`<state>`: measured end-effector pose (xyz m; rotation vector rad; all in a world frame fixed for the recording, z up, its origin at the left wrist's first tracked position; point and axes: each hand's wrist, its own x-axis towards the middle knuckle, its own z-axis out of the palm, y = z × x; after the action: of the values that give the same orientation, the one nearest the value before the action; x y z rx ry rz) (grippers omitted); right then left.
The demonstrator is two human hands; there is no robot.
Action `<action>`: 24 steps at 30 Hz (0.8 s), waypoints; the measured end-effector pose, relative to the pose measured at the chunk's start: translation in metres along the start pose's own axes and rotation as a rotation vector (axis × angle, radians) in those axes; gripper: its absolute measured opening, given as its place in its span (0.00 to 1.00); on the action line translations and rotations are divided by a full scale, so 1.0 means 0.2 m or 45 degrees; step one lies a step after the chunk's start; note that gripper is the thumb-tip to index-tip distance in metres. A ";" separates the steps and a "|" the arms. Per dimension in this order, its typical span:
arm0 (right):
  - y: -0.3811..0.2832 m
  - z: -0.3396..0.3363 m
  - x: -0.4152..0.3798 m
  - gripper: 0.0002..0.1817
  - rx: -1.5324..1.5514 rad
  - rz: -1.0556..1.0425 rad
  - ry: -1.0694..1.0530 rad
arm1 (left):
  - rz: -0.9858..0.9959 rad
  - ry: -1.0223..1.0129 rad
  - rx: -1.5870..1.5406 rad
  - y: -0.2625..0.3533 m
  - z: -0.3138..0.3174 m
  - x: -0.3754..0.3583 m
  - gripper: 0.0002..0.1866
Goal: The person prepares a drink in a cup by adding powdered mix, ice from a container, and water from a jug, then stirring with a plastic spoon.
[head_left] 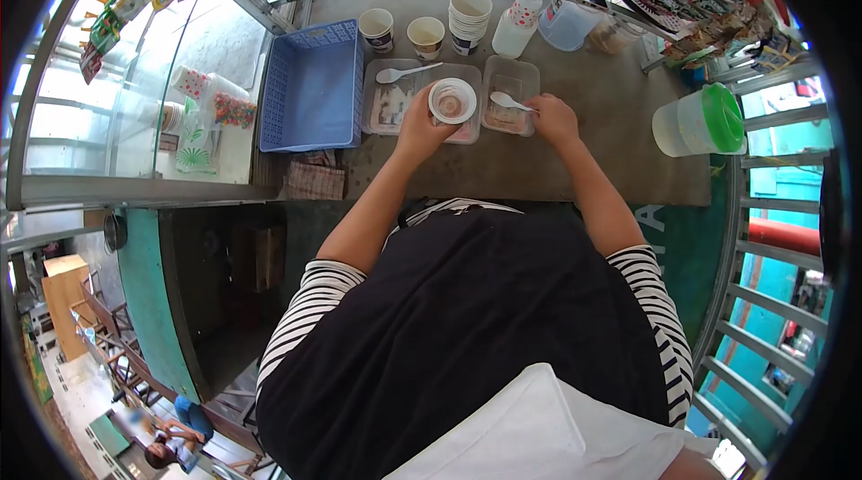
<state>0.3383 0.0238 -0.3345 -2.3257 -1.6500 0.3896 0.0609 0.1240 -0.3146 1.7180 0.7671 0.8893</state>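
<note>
My left hand (419, 127) is wrapped round a small white cup (452, 102), whose open top shows a little brownish stuff at the bottom. In my right hand (555, 119) is the handle of a white plastic spoon (508, 101); its bowl hangs over a small clear plastic container (512, 70) with some brownish contents. Beneath the cup and my left hand lies a larger clear plastic tray (374, 120), partly hidden by them. A second white spoon (401, 74) rests across that tray.
A blue basket (312, 89) stands at left, with a checked cloth (316, 177) below it. Paper cups (376, 29), a cup stack (469, 20), a white bottle-like container (516, 26) and a clear tub (567, 25) line the back. A green-lidded jug (699, 121) stands right.
</note>
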 end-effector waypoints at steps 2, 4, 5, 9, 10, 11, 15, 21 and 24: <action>0.01 0.00 -0.01 0.11 -0.043 -0.069 0.029 | -0.040 0.040 -0.037 0.04 0.03 -0.03 0.36; 0.05 0.00 -0.03 0.11 -0.088 -0.140 0.063 | -0.091 0.079 -0.082 0.11 0.07 -0.05 0.38; 0.07 -0.01 -0.05 0.11 -0.035 -0.242 0.116 | -0.094 0.093 -0.079 0.10 0.10 -0.05 0.38; 0.21 -0.09 -0.11 0.10 0.148 -0.407 0.255 | 0.043 0.308 -0.020 0.09 0.19 -0.01 0.39; 0.26 -0.12 -0.14 0.10 0.147 -0.407 0.256 | 0.073 0.346 0.105 0.11 0.22 0.00 0.39; 0.32 -0.15 -0.15 0.09 0.212 -0.416 0.301 | 0.077 0.345 0.103 0.14 0.25 0.02 0.39; 0.56 -0.29 -0.24 0.09 0.330 -0.354 0.557 | 0.176 0.455 0.161 0.28 0.40 0.08 0.37; 0.97 -0.57 -0.45 0.08 0.225 -0.218 1.196 | 0.196 0.373 0.142 0.31 0.70 0.11 0.39; 1.33 -0.66 -0.54 0.12 0.274 0.038 1.513 | 0.217 0.282 0.101 0.29 0.86 0.10 0.41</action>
<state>0.5845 -0.1709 -0.3013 -1.7589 -0.8919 -0.6700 0.2221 0.0399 -0.2935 1.7934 0.8184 1.1955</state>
